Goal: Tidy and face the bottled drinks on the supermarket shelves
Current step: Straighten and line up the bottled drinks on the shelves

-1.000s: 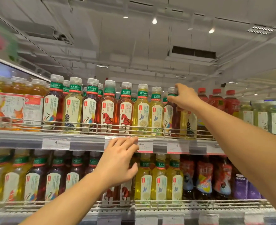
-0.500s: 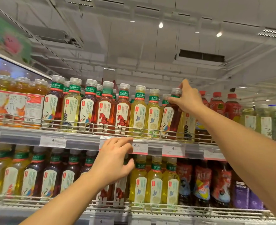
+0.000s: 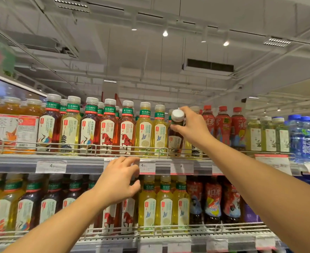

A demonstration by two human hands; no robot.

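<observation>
While the wire rail (image 3: 95, 146) fences the top shelf's front edge, I see the dark tea bottle (image 3: 176, 137) tilted outward over it | right hand (image 3: 192, 126) grips its neck, cap beside my fingertips | left hand (image 3: 117, 181) loosely spread at the price strip (image 3: 146, 167), holding nothing

Two bare forearms in view, both uncovered from wrist to frame edge; no sleeve, cuff or glove visible. Left hand (image 3: 116, 181): bare, five digits visible, nails short and unpainted. Right hand (image 3: 191, 126): bare, back and knuckles visible. No ring, watch, bracelet or marking seen on either.
</observation>
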